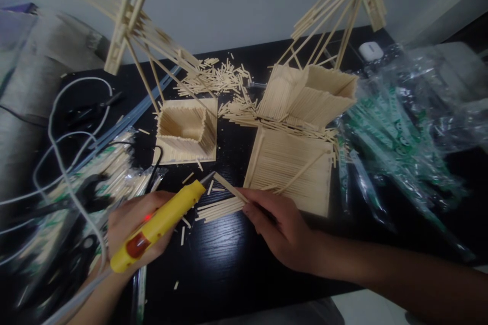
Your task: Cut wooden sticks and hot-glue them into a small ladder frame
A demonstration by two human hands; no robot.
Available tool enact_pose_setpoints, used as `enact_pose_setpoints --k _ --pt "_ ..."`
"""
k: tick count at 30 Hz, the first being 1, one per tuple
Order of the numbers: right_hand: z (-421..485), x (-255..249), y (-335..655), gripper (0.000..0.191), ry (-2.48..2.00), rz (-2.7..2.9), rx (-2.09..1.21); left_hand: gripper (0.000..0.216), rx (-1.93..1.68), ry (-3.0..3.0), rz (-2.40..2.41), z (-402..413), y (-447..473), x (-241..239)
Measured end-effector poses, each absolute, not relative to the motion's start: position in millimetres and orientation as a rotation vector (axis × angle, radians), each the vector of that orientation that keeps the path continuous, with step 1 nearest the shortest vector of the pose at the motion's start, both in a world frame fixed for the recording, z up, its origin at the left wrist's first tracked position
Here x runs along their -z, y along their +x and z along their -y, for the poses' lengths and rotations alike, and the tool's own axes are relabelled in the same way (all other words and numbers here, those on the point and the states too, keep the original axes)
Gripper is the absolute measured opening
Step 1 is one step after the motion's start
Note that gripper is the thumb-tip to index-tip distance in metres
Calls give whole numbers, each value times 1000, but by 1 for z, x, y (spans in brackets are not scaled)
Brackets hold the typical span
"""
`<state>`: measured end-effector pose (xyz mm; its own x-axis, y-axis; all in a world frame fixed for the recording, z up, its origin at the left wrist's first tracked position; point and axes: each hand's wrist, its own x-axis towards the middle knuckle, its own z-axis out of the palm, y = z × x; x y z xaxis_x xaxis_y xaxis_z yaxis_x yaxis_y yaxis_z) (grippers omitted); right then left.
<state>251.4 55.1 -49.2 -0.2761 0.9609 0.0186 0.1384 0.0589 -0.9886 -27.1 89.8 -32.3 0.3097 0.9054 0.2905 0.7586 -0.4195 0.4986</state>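
Note:
My left hand [139, 226] is wrapped round a yellow hot glue gun [163, 221] with a lit red light and a white cord. Its nozzle points at the tip of a thin wooden stick [231, 188]; whether they touch I cannot tell. That stick is pinched between the thumb and fingers of my right hand [276, 221]. Under its near end lie several loose sticks [219, 209] on the black table. Just beyond my right hand is a flat panel of sticks [293, 162], with a few loose sticks on top.
A small stick box on a base [183, 144] and a larger stick box [324, 94] carry tall stick frames. Between them lies a pile of stick offcuts [221, 78]. Plastic wrappers [404, 132] cover the right side. Black pliers [82, 203] and a looped white cable [51, 127] are at left.

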Motion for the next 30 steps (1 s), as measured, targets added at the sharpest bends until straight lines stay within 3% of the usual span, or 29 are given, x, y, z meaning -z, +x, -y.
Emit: enact_pose_setpoints --k 9,16,20,30 --pt "-58 46 251 27 -1098 1524 -1353 8 -717 2456 -1306 -96 -30 34" --pt "-57 49 251 23 -1103 1512 -1398 5 -734 2354 -1432 -93 -23 34" --pt "-57 48 252 25 -1061 1501 -1458 10 -733 2303 -1260 -93 -21 35" --pt "-57 49 251 27 -1073 1419 -1582 7 -680 2352 -1375 -93 -28 37"
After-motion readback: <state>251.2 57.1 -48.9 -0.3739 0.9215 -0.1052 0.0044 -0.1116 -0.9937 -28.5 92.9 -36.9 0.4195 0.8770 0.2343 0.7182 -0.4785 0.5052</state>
